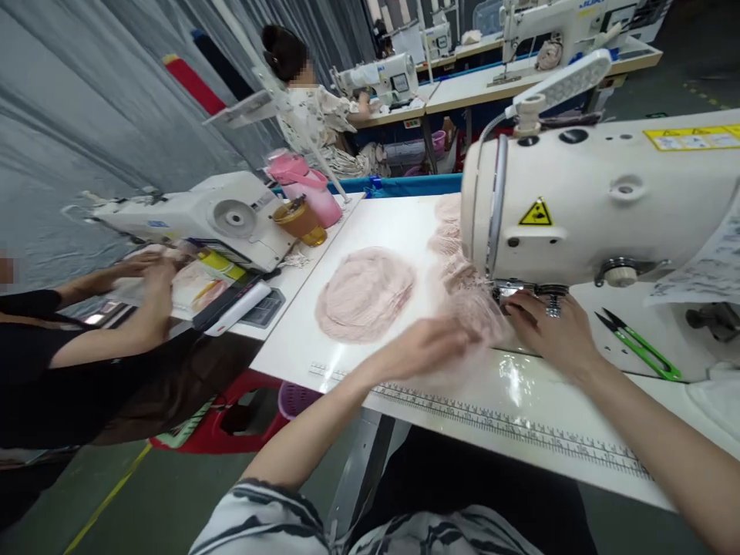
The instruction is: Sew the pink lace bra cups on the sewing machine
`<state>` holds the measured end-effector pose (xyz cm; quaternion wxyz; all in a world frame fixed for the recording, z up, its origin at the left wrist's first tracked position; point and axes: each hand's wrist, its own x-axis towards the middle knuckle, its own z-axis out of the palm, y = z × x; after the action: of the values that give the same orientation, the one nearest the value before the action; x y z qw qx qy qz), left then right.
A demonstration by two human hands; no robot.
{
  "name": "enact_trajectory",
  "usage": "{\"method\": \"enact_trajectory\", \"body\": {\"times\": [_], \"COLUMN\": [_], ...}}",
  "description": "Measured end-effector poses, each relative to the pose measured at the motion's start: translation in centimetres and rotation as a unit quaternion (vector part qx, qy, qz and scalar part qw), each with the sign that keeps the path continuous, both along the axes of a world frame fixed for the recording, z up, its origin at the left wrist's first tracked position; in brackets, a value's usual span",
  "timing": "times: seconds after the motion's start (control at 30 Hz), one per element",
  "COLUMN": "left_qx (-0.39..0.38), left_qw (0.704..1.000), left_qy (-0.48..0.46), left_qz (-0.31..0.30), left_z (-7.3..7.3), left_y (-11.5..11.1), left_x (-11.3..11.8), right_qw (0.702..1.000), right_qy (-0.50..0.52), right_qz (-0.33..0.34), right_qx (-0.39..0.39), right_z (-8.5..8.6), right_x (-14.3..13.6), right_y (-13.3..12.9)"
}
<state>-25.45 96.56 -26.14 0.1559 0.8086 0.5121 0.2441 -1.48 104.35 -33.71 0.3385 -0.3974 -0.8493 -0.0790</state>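
In the head view a white sewing machine [583, 193] stands over the table on the right. Sheer pale pink fabric [477, 308] lies bunched at its needle area and trails back along the machine's left side. My left hand [433, 347] is closed on the near edge of this fabric, slightly smeared by motion. Right beside the presser foot [514, 289] is my right hand [546, 327], its fingers bent close to the foot; the fingertips are partly hidden, so their grip does not show. A round, ruffled pink fabric piece [367, 293] lies flat left of my left hand.
Green thread snips [641, 347] lie right of my right hand. A printed ruler [491, 416] runs along the table's front edge. To the left, a co-worker's hands [153, 266] work at another sewing machine [196, 216], near an amber cup [301, 221] and a pink jug [306, 185].
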Motion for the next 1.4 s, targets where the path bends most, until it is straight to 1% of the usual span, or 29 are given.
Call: {"method": "enact_trajectory", "body": {"times": [0.03, 0.07, 0.1, 0.13, 0.17, 0.2, 0.27, 0.33, 0.37, 0.4, 0.5, 0.6, 0.73, 0.8, 0.87, 0.97, 1.03, 1.13, 1.23, 1.4], "left_qx": [-0.022, -0.025, -0.022, -0.01, 0.006, 0.018, 0.032, 0.038, 0.04, 0.045, 0.077, 0.108, 0.117, 0.126, 0.134, 0.143, 0.15, 0.161, 0.168, 0.147], "left_qw": [0.996, 0.99, 0.987, 0.985, 0.985, 0.985, 0.983, 0.98, 0.979, 0.978, 0.979, 0.978, 0.974, 0.972, 0.97, 0.969, 0.968, 0.965, 0.965, 0.97], "left_qy": [0.032, 0.053, 0.069, 0.089, 0.104, 0.117, 0.139, 0.156, 0.164, 0.171, 0.173, 0.17, 0.184, 0.187, 0.187, 0.178, 0.173, 0.175, 0.171, 0.168], "left_qz": [-0.084, -0.125, -0.146, -0.148, -0.135, -0.123, -0.116, -0.117, -0.116, -0.113, -0.082, -0.053, -0.055, -0.066, -0.078, -0.097, -0.106, -0.107, -0.107, -0.097], "left_z": [-0.5, -0.9, -1.3, -1.6, -1.8, -1.9, -1.9, -1.6, -1.5, -1.4, -1.5, -2.2, -3.1, -3.4, -3.7, -3.9, -4.0, -4.2, -4.4, -4.8], "left_y": [-0.4, -0.7, -1.0, -1.1, -1.2, -1.2, -1.1, -0.9, -0.9, -0.9, -1.0, -1.0, -0.6, -0.1, 0.5, 1.7, 2.4, 3.2, 3.8, 4.6], "left_x": [1.5, 2.7, 3.7, 4.3, 4.6, 4.7, 4.5, 4.0, 3.8, 3.7, 3.8, 4.2, 4.5, 4.5, 4.4, 4.1, 3.9, 3.6, 3.4, 2.9], "right_qw": [1.0, 1.0, 0.999, 0.999, 0.998, 0.997, 0.99, 0.976, 0.971, 0.968, 0.971, 0.977, 0.981, 0.983, 0.983, 0.986, 0.989, 0.993, 0.993, 0.992], "right_qy": [0.004, 0.008, 0.016, 0.026, 0.037, 0.048, 0.056, 0.042, 0.03, 0.023, 0.012, 0.002, 0.003, 0.005, 0.007, 0.0, -0.015, -0.037, -0.05, -0.052], "right_qz": [-0.001, -0.001, -0.002, 0.002, 0.015, 0.042, 0.131, 0.213, 0.236, 0.244, 0.233, 0.204, 0.165, 0.157, 0.164, 0.164, 0.144, 0.113, 0.092, 0.054], "right_qx": [-0.014, -0.027, -0.036, -0.038, -0.038, -0.034, -0.012, 0.022, 0.039, 0.052, 0.057, 0.065, 0.098, 0.099, 0.078, 0.019, -0.009, -0.026, -0.06, -0.099], "right_z": [0.1, 0.2, 0.4, 0.5, 0.7, 0.8, 1.2, 1.4, 1.5, 1.5, 1.6, 1.8, 1.7, 1.7, 1.6, 1.4, 1.3, 0.9, 0.4, -0.4], "right_x": [0.1, 0.1, 0.2, 0.3, 0.3, 0.4, 0.3, 0.2, 0.2, 0.1, 0.0, 0.2, 0.4, 0.4, 0.4, 0.5, 0.6, 0.7, 0.8, 0.8], "right_y": [0.0, 0.0, 0.0, 0.0, 0.0, 0.0, -0.1, -0.4, -0.5, -0.6, -0.6, -0.5, -0.3, -0.4, -0.4, -0.4, -0.3, 0.0, 0.1, -0.3]}}
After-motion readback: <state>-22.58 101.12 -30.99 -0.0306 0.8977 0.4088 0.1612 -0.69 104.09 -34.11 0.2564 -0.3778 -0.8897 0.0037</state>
